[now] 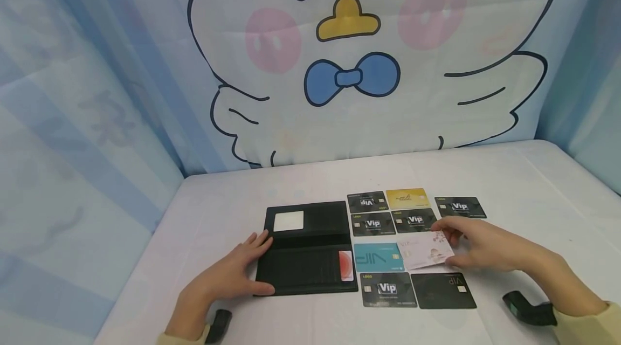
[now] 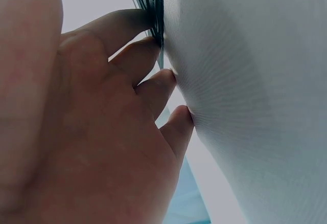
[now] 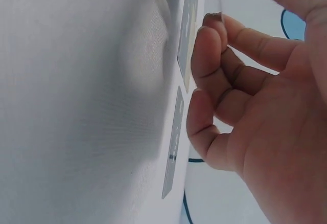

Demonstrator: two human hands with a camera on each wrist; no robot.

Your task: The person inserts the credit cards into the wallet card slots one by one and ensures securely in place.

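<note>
A black card wallet (image 1: 304, 272) lies unfolded on the white table, with a red-and-white card (image 1: 345, 266) in its lower right slot and a pale patch (image 1: 288, 221) in its upper half. My left hand (image 1: 232, 268) rests along the wallet's left edge, thumb at the near corner; the left wrist view shows fingertips on the wallet edge and the cloth. My right hand (image 1: 490, 242) pinches a pink flowered VIP card (image 1: 423, 250) by its right side. That card is slightly tilted and overlaps the teal card (image 1: 378, 257) a little.
Right of the wallet lie several black Vip cards (image 1: 388, 289), a gold card (image 1: 407, 198) and a plain dark VIP card (image 1: 443, 291). One black card (image 1: 460, 207) lies apart at the right. A printed cartoon curtain (image 1: 349, 129) stands behind the table (image 1: 218, 199).
</note>
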